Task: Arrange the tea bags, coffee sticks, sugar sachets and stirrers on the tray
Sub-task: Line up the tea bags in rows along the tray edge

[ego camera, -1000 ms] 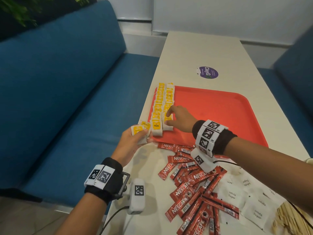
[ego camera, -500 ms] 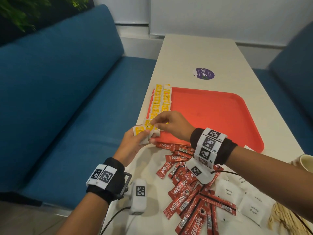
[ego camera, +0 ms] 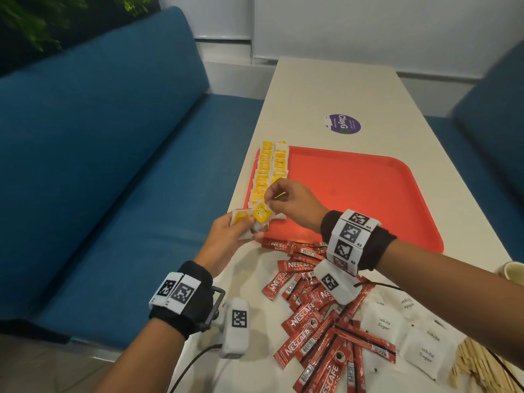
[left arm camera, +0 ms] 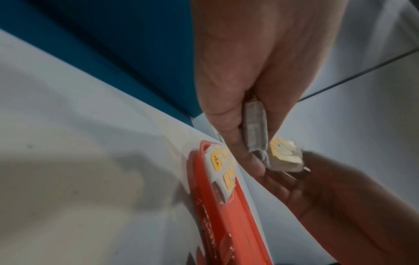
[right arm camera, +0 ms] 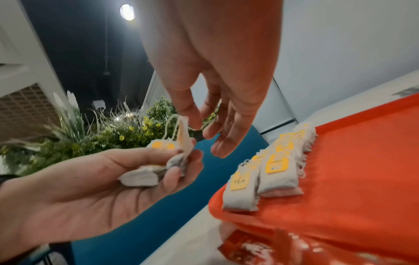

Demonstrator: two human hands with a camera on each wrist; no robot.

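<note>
Left hand (ego camera: 226, 239) grips tea bags (right arm camera: 145, 176); right hand (ego camera: 292, 204) pinches one (ego camera: 262, 214) upright by its string.

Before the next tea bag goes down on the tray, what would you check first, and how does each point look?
1. Left hand holds spare tea bags: ok.
2. Right hand has one bag pinched free: cannot tell; its fingertips meet the tea bag at the string, grip unclear.
3. Room on the red tray beside the tea bag rows: ok.
4. Rows lie straight: ok.
5. Coffee sticks, sugar sachets and stirrers placed: not ok, still on the table.
</note>
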